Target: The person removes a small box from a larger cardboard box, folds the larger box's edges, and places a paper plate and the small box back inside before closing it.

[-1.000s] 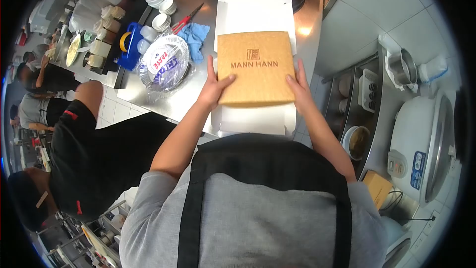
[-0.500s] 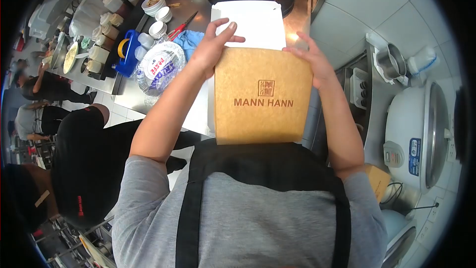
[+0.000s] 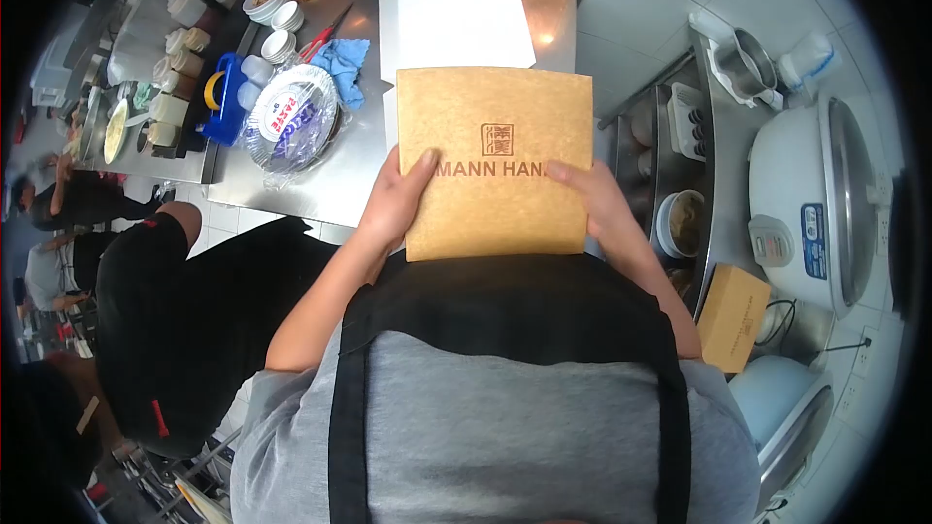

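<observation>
A brown cardboard takeout box printed MANN HANN is held upright close to my apron. My left hand grips its left side, thumb on the front face and the other fingers hidden behind. On the opposite side my right hand grips in the same way, its thumb over the end of the lettering. A white panel with rounded corners shows beyond the top edge of the box, over the counter.
Left on the steel counter are wrapped foil plates, a blue cloth, red-handled scissors and a blue tape dispenser. A large rice cooker and another brown box stand right. A person in black is close on my left.
Both hands have moved from the top edge of the box down to its sides and now grip it. The other person's hand at the far end is out of view.
</observation>
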Action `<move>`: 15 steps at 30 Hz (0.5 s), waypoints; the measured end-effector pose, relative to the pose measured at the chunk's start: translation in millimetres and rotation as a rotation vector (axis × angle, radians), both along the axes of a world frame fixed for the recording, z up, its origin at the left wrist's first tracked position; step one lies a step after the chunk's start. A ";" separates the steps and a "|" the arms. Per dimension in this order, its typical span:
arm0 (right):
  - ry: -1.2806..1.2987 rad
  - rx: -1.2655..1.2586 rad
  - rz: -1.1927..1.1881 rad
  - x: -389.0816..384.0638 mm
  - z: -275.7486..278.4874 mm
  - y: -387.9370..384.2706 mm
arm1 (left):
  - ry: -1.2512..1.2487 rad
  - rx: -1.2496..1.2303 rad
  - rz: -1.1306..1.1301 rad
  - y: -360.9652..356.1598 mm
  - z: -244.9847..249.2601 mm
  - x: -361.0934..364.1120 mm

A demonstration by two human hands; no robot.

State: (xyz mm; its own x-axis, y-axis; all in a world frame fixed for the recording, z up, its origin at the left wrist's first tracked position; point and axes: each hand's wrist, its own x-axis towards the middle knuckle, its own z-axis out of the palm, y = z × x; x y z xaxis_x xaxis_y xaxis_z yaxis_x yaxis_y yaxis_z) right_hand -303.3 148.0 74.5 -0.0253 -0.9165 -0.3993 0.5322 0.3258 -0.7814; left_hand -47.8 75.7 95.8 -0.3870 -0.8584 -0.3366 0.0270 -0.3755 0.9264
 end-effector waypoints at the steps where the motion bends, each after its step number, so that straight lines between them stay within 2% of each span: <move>1: 0.027 0.029 0.019 2.4 -0.3 10.0 | 0.001 0.005 -0.010 9.3 0.4 2.9; 3: 0.081 0.088 0.054 6.0 -1.6 30.1 | -0.045 0.033 -0.059 28.6 0.0 11.2; 6: 0.258 0.173 0.104 13.3 5.6 56.9 | -0.049 0.003 -0.173 51.3 -26.7 39.5; 7: 0.215 0.114 0.111 15.7 5.5 66.0 | -0.024 0.003 -0.197 60.4 -31.6 47.8; 9: 0.156 -0.003 0.083 16.6 2.6 85.9 | -0.033 0.204 -0.149 74.1 -16.3 48.8; 11: 0.171 -0.017 0.065 17.5 -7.0 98.2 | -0.094 0.149 -0.200 66.3 -28.7 52.3; 12: 0.151 -0.031 -0.009 19.2 -2.9 101.8 | -0.088 0.122 -0.211 60.9 -20.5 41.1; 13: 0.131 -0.046 -0.074 19.8 3.3 104.8 | -0.134 -0.046 -0.261 52.5 -30.5 32.3; 15: 0.037 -0.072 -0.231 14.0 4.0 121.6 | 0.067 0.078 -0.351 31.0 -66.5 26.8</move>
